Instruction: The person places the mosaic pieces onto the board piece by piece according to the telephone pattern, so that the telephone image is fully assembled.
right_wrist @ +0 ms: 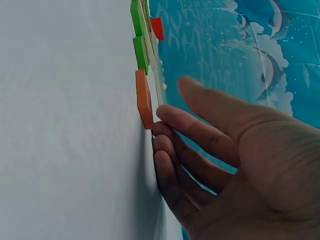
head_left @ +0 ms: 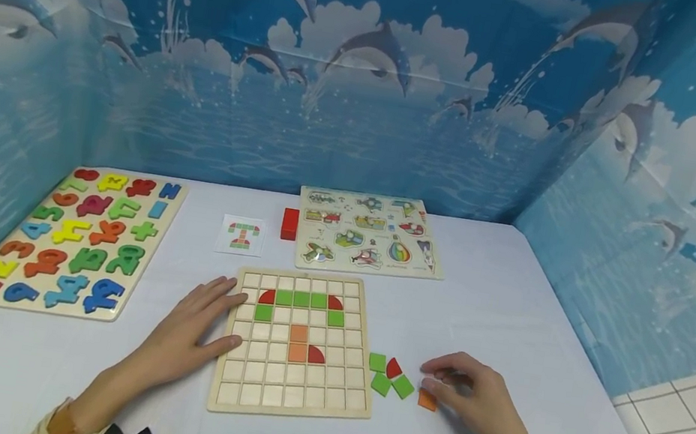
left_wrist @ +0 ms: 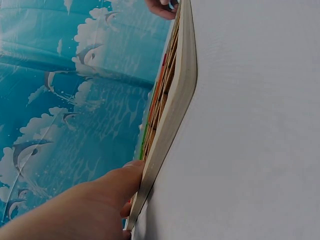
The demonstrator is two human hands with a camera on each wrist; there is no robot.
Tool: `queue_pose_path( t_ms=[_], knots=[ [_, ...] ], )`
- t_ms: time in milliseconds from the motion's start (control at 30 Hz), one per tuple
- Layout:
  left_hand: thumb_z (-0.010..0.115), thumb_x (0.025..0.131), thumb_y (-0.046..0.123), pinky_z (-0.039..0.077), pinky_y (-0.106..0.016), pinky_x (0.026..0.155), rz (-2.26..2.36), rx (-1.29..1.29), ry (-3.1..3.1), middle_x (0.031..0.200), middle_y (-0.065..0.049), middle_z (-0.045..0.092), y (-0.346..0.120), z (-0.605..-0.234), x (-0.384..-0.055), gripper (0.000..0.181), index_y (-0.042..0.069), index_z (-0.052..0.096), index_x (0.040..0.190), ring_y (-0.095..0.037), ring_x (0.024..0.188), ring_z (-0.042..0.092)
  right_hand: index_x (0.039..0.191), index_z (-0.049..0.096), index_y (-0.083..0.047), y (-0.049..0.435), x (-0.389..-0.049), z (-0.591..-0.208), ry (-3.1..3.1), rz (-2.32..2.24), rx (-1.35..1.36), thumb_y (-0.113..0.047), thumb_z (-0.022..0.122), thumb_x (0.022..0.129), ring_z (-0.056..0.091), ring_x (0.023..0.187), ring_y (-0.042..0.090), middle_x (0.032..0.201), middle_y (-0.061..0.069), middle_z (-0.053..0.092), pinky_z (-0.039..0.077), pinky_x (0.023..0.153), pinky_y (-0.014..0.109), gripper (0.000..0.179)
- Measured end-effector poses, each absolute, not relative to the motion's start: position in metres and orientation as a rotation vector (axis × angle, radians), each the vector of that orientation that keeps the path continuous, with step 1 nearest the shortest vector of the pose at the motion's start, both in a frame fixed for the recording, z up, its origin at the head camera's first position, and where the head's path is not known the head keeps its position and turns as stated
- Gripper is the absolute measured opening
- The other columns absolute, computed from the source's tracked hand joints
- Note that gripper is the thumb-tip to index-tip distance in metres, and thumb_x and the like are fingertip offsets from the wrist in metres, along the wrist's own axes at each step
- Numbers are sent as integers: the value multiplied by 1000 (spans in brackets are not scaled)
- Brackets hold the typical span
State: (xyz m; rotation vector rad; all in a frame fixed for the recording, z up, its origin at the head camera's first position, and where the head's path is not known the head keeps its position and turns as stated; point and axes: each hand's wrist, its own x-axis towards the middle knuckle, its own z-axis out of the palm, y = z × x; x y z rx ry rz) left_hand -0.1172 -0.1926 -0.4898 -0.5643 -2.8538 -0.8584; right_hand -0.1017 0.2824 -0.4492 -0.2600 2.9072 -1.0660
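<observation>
left hand (head_left: 188, 330), outspread and palm down — right hand (head_left: 481, 403), loosely curved

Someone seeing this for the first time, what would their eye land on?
Probably the blue dolphin backdrop behind the white table. Next comes the board of bright numbers on the table's left, then the grid board in the middle, with its green, red and orange pieces and the left hand at its left edge.

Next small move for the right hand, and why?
Probably pinch the loose orange square: the fingers of the right hand are close beside it, the thumb apart from it, and the left hand rests at the left edge of the board.
</observation>
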Motion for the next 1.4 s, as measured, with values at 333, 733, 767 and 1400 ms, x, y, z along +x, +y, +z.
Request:
queue_pose_path(
  t_ms=[333,733,767,1400],
  knots=[
    [72,98,50,20,-60,131,-865,-561,-2849,171,-9,34,-193,-493,-118,69,20,51,156,-35,161,24,107,77,-27,293,-95,-448,2821,-1068,-406,-29,96,76,62,92,9,104,-14,71,58,84,22,37],
    [72,98,49,19,-59,131,-864,-556,-2854,171,-10,35,-197,-492,-117,69,20,50,156,-36,161,25,102,74,-26,285,-98,-449,2802,-1073,-471,-18,94,79,61,86,9,94,-12,68,57,78,22,31],
    [72,98,49,19,-59,131,-862,-557,-2852,171,-10,35,-197,-492,-117,69,19,50,156,-36,161,25,102,74,-26,284,-100,-449,2801,-1061,-469,-17,94,79,61,85,9,93,-12,68,57,77,22,31],
    [73,97,47,19,-57,132,-867,-578,-2831,170,-10,36,-195,-491,-118,68,18,52,155,-35,161,26,97,72,-24,264,-135,-436,2745,-1072,-558,-12,85,89,65,88,12,91,-11,71,63,79,25,20]
  ],
)
